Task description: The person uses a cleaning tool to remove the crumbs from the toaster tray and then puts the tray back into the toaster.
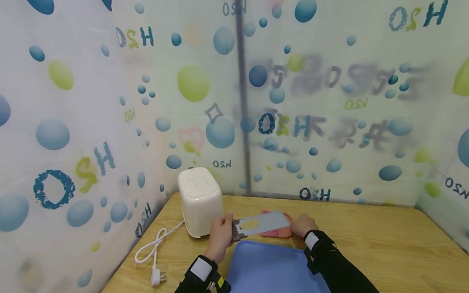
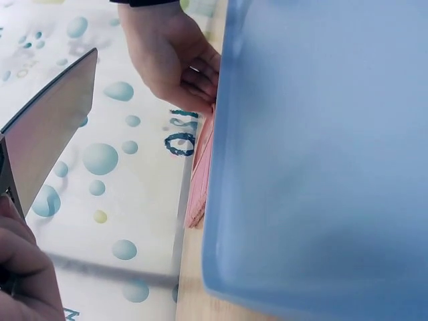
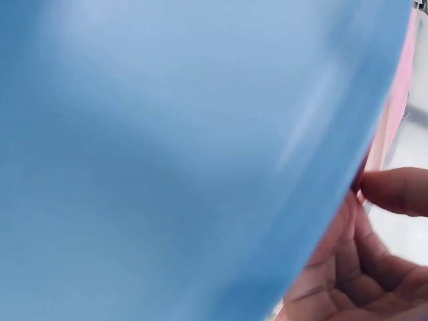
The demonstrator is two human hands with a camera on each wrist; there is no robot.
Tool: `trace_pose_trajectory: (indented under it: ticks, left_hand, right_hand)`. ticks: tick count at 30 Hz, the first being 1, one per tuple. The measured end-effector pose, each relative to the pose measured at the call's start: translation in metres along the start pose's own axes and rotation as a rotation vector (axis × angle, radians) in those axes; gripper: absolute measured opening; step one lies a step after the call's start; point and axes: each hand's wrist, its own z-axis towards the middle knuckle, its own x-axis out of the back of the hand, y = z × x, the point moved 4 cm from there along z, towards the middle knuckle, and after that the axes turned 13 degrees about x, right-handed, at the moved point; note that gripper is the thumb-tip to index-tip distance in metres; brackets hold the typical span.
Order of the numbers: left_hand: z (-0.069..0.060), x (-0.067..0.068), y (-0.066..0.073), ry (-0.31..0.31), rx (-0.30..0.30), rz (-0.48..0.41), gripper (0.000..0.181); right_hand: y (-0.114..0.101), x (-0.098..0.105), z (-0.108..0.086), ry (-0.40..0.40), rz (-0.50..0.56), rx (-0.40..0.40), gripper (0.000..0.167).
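Observation:
My left hand (image 1: 220,235) grips the ridged brownish end of a flat metal crumb tray (image 1: 265,222), with yellowish patches on its surface. In the left wrist view the crumb tray (image 2: 57,124) tilts upward, away from the table. Farther right, my right hand (image 1: 304,224) pinches the right end of a flat pink ribbed piece (image 1: 279,232) that lies behind the blue tray (image 1: 275,277). The crumb tray partly covers the pink piece in the head view. In the right wrist view the blue tray's rim hides part of the right hand's fingers (image 3: 394,190).
A cream toaster (image 1: 199,202) stands at the back left of the wooden table (image 1: 388,247). Its white cord (image 1: 160,237) loops toward a plug (image 1: 157,276) near the left edge. Patterned curtains (image 1: 320,98) enclose the table behind and at both sides.

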Motion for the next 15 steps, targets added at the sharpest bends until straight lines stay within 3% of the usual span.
trace_pose_trajectory:
  ticks: [8,15]
  left_hand:
    - [0.001,-0.004,-0.002,-0.012,0.001,-0.01,0.037]
    - [0.003,-0.007,-0.005,-0.029,0.02,-0.005,0.038]
  right_hand:
    - [0.007,0.005,-0.002,-0.011,-0.03,-0.041,0.025]
    - [0.015,0.01,0.0,0.037,-0.085,0.0,0.022]
